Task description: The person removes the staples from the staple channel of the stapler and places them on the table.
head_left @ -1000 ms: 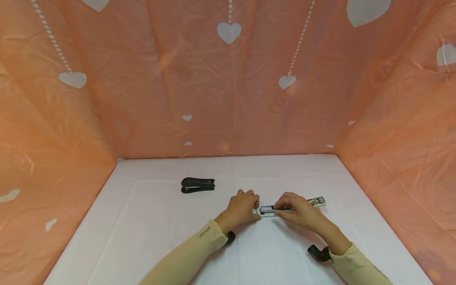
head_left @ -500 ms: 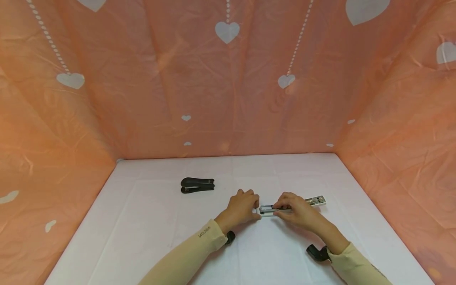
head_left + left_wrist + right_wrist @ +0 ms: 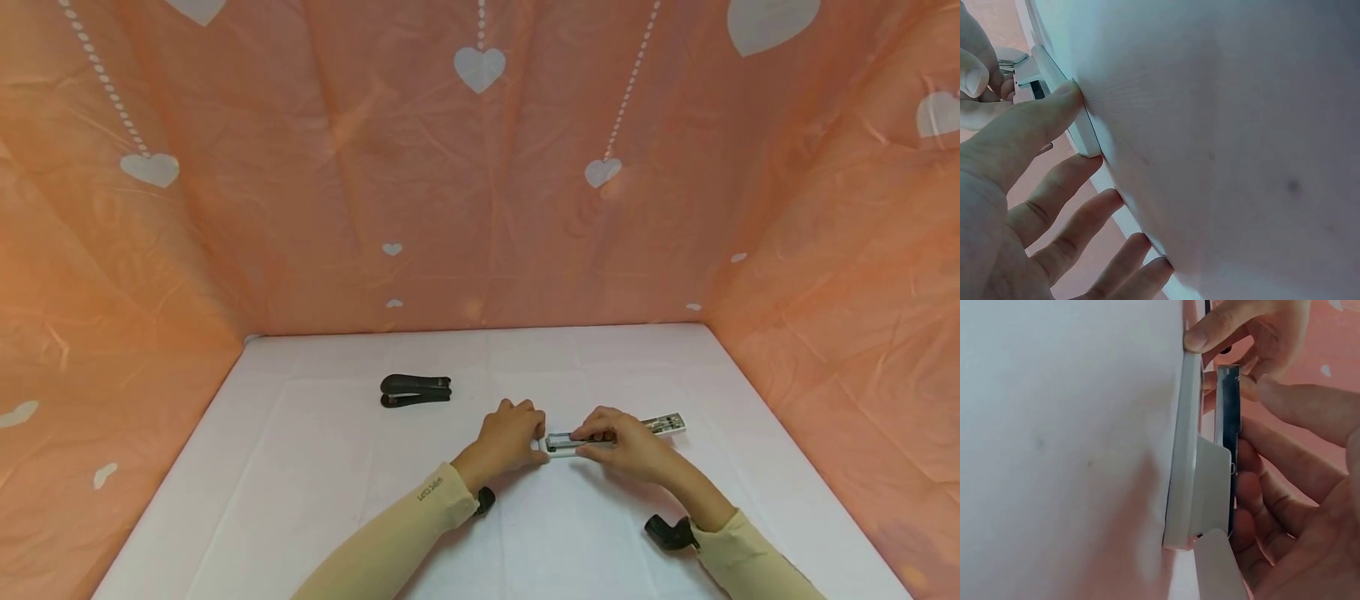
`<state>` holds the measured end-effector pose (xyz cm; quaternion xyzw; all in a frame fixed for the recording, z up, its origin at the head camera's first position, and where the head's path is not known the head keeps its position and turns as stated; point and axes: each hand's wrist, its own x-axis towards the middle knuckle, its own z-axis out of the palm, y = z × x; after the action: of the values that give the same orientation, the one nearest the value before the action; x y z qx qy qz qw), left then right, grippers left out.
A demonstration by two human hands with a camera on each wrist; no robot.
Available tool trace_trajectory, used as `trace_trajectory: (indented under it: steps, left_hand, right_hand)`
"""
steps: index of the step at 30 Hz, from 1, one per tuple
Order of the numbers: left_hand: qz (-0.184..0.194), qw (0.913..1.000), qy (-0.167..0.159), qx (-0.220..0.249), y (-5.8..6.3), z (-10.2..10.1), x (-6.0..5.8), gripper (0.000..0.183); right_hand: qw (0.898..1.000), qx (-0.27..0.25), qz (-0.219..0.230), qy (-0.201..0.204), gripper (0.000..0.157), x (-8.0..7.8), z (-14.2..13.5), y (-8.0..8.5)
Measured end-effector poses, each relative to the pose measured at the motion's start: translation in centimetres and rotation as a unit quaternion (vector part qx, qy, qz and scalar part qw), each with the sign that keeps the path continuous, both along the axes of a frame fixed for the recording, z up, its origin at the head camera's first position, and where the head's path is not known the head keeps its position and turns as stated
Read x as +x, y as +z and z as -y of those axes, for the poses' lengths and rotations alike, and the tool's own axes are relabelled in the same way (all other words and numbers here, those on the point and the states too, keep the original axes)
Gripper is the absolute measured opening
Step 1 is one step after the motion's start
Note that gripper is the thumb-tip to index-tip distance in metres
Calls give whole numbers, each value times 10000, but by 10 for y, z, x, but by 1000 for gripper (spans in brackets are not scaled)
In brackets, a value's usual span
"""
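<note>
A white stapler (image 3: 558, 451) lies opened out on the white table, its top arm (image 3: 667, 424) swung back to the right. My left hand (image 3: 512, 435) pinches the left end of its base; the left wrist view has the thumb on the base (image 3: 1088, 134) and the index finger at its tip. Over the middle, my right hand (image 3: 628, 443) holds the stapler between thumb and index finger, with the index fingertip at the metal magazine (image 3: 1229, 406). The right fingers hide part of the magazine, and I cannot tell whether they also hold staples.
A black stapler (image 3: 416, 390) lies on the white table (image 3: 337, 467) behind and left of my hands. Orange sheeting (image 3: 480, 208) with pale hearts hangs along the back and both sides. Black wrist cameras (image 3: 667, 533) sit under both sleeves.
The right index fingertip has slid slightly left along the magazine. My left hand, the white stapler and the black stapler have stayed in place.
</note>
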<state>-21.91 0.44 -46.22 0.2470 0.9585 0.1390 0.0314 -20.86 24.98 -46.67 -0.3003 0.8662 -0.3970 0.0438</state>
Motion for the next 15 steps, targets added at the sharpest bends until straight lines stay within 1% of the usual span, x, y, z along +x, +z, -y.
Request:
trace_trajectory:
  steps: [3, 6, 9, 15]
  left_hand:
    - [-2, 10000, -3, -5, 0, 0, 0, 32]
    - [-6, 10000, -7, -11, 0, 0, 0, 32]
    - [-16, 10000, -12, -34, -1, 0, -1, 32]
    - [-10, 10000, -7, -7, -1, 0, 0, 32]
  right_hand:
    - [9997, -163, 131, 91, 20, 0, -1, 0]
    - [9994, -284, 105, 175, 19, 0, -1, 1]
    - [9993, -315, -35, 198, 18, 0, -2, 0]
    - [9996, -133, -239, -70, 14, -3, -1, -2]
